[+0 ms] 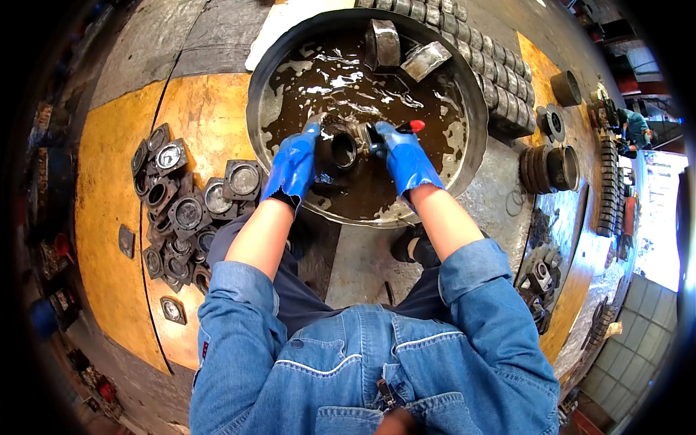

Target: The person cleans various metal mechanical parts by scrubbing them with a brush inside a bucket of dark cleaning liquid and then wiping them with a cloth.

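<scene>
Over a big round metal tub (475, 156) of dark, oily liquid (341, 80), I work in blue rubber gloves. My left hand (293, 163) is closed on the left side of a dark, wet hollow metal part (339, 152), whose round bore faces me. My right hand (407, 159) grips a small tool (415, 126) with a red end. The tool's dark working end lies against the part's right side, and its exact kind is hard to make out. Two blocky metal parts, a dark one (383, 45) and a paler one (425, 61), lean at the tub's far rim.
Left of the tub, a pile of square metal parts with round recesses (188, 212) lies on yellowish boards (109, 181). Rows of dark cylindrical parts (500, 80) stand at far right. Metal rings (549, 170) sit right of the tub. Another person (636, 129) works at the far right.
</scene>
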{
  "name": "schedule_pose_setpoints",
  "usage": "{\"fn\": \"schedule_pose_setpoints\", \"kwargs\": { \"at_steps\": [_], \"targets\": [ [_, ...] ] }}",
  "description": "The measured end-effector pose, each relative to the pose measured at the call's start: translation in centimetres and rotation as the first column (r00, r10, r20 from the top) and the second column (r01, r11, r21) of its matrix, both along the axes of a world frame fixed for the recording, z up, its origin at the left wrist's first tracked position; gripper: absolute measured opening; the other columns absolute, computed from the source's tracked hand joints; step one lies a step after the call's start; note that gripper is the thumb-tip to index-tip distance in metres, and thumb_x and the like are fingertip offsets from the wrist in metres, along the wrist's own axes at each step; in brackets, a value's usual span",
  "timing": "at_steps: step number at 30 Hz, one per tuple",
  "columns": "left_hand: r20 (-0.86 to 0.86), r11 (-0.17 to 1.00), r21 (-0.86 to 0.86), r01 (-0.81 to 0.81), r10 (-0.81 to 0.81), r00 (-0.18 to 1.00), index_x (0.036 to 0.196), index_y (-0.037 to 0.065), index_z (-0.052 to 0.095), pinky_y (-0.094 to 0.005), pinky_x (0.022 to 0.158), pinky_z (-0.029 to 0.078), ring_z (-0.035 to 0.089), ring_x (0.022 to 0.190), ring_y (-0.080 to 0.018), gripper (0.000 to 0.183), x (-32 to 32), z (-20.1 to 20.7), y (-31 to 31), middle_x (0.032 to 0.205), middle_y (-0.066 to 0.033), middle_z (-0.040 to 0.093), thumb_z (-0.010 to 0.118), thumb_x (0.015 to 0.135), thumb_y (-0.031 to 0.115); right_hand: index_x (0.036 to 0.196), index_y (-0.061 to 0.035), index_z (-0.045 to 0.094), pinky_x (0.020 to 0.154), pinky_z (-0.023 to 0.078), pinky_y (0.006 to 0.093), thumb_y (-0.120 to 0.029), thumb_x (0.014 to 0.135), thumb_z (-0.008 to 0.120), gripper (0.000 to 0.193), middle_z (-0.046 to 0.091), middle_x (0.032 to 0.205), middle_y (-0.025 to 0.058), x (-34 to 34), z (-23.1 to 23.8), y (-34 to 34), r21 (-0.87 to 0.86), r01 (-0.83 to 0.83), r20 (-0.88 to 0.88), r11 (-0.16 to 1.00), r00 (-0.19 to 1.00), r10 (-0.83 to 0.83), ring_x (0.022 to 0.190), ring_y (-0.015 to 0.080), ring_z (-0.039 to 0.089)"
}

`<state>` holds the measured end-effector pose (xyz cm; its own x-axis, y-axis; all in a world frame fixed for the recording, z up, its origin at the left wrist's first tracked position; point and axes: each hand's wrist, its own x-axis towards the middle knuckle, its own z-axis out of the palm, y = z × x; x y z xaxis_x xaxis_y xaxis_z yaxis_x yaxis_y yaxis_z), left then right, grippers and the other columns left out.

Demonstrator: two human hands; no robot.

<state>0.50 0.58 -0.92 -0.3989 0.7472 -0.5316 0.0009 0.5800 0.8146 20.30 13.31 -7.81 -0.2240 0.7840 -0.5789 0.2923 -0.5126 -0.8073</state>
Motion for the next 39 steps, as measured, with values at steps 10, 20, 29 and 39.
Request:
{"fn": "schedule_pose_setpoints", "kwargs": {
  "at_steps": [10, 20, 29, 39],
  "targets": [
    [-0.161, 0.995, -0.037, 0.09, -0.095, 0.982, 0.133, -0.001, 0.062, -0.0471, 0.097, 0.052, 0.066, 0.113, -0.0452, 0.05, 0.4, 0.4, 0.0, 0.12, -0.0292, 0.069, 0.041, 0.111, 0.038, 0.1, -0.0029, 0.075, 0.067, 0.049, 0.0333, -0.037, 0.093, 0.069, 0.035, 0.073, 0.084, 0.0072, 0.9, 5.2, -6.4, -0.137, -0.272, 0.364, 0.952, 0.88, 0.304, 0.07, 0.0167, 0.063],
    [0.073, 0.994, 0.042, -0.104, 0.101, 0.992, 0.12, -0.006, 0.069, -0.0393, 0.087, 0.053, 0.068, 0.096, -0.0278, 0.066, 0.6, 0.4, -0.6, 0.107, -0.0198, 0.075, 0.048, 0.106, 0.055, 0.095, -0.0072, 0.074, 0.063, 0.049, 0.0271, -0.024, 0.091, 0.074, 0.018, 0.07, 0.08, -0.0003, 1.4, 5.4, 1.7, 0.302, -0.181, 0.06, 0.936, 0.983, 0.171, 0.07, 0.01, 0.062],
    [-0.049, 0.998, 0.06, -0.017, 0.02, 0.999, 0.123, -0.004, 0.068, -0.0424, 0.09, 0.053, 0.07, 0.104, -0.0335, 0.061, -0.2, -2.1, -0.3, 0.116, -0.0244, 0.073, 0.049, 0.105, 0.051, 0.105, -0.0068, 0.074, 0.071, 0.051, 0.0315, -0.031, 0.091, 0.076, 0.028, 0.071, 0.084, 0.0016, 2.3, 0.5, -1.3, 0.082, -0.079, -0.014, 0.993, 0.997, 0.08, 0.076, 0.0125, 0.065],
    [0.109, 0.99, 0.025, -0.142, 0.139, 0.984, 0.118, -0.005, 0.07, -0.0366, 0.081, 0.054, 0.07, 0.094, -0.0246, 0.051, 0.3, -0.9, -0.2, 0.101, -0.0168, 0.075, 0.052, 0.107, 0.04, 0.096, -0.0158, 0.076, 0.075, 0.057, 0.0407, -0.019, 0.09, 0.07, 0.009, 0.075, 0.095, 0.0066, 2.4, 8.1, -4.4, 0.774, -0.557, 0.429, 0.3, 0.811, 0.398, 0.087, 0.0303, 0.073]
  ]
}}
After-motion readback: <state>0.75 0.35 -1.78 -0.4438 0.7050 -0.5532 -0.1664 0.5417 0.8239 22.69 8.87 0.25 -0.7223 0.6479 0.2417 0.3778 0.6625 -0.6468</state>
